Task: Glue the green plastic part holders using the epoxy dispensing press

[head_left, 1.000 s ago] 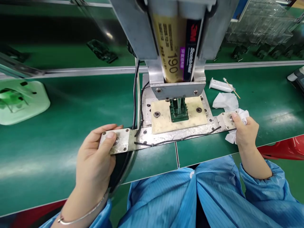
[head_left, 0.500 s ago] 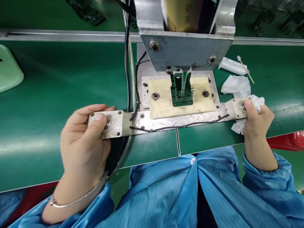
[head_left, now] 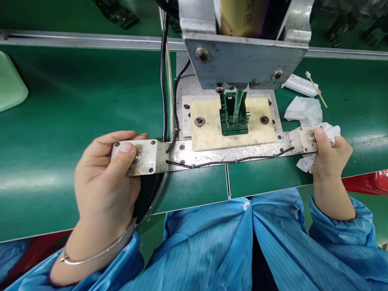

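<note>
My left hand (head_left: 104,178) is closed around a metal button box (head_left: 145,153) at the left end of a metal bar (head_left: 212,155), its thumb by the round button. At the bar's right end, my right hand (head_left: 330,155) grips the matching button box (head_left: 300,137), thumb at its button. A crumpled white tissue (head_left: 331,130) shows around that hand's fingers. Between the hands, a green plastic part (head_left: 235,128) sits on a cream fixture plate (head_left: 206,135). A thin rod (head_left: 238,103) from the press head (head_left: 242,60) reaches down into the part.
Black cables (head_left: 164,81) run down left of the press. To its right lie a white packet (head_left: 300,85), a cotton swab (head_left: 317,89) and another tissue (head_left: 304,110). A pale green tray (head_left: 12,83) lies at far left. A metal rail (head_left: 91,41) crosses the bench behind.
The view has shifted slightly, so the press appears a little further right. Both hands keep their hold on the button boxes, and the rod stays down in the green part.
</note>
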Demonstrator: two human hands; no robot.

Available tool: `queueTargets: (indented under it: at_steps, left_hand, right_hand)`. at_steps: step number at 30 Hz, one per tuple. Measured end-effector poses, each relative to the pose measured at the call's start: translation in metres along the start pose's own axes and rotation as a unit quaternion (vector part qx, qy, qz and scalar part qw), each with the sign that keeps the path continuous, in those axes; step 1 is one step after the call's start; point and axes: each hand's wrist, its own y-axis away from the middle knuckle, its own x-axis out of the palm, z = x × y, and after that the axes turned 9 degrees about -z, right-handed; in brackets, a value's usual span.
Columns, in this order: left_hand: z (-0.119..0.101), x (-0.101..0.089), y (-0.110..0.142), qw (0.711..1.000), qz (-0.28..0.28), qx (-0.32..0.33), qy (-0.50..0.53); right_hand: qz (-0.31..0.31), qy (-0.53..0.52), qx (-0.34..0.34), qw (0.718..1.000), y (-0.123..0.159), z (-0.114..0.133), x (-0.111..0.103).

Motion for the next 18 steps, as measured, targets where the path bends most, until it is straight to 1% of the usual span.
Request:
queueTargets:
  at_steps: [6,11,18]
  left_hand:
    - [0.0022,0.0002,-0.0002,1.000,-0.001,-0.007,0.002]
    - [-0.0016,0.0013,0.0012,1.000,-0.006,-0.028,-0.007]
    - [-0.0038,-0.0009,0.0043,0.998,-0.005,-0.055,-0.041]
  right_hand:
    - [-0.003,-0.001,0.006,1.000,-0.0002,-0.0025,-0.0019]
    - [0.003,-0.011,0.018,1.000,0.0001,-0.0034,-0.0034]
    - [0.004,0.018,0.026,0.999,0.0015,-0.0082,-0.0042]
